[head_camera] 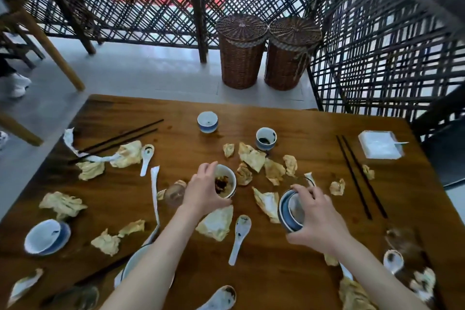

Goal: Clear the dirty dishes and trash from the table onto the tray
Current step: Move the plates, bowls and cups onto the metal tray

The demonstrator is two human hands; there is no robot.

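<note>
Worktop (289,272) strewn w/ crumpled napkins, spoons, chopsticks. Left hand (203,190), fingers curled round a white bowl (226,184) w/ dark food scraps, mid-worktop. Right hand (317,219) grips tilted blue-and-white stacked bowls (289,214) just right of it. Two teacups (207,121) sit farther back.

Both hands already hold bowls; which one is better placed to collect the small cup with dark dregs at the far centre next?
Right, probably. The right hand, gripping the blue bowls, sits closer below the cup; the left hand holds the food-soiled bowl further left.

Restaurant — messy wooden table (289,272), chopsticks (359,176), teacups (207,121), lattice screens (377,63).
</note>
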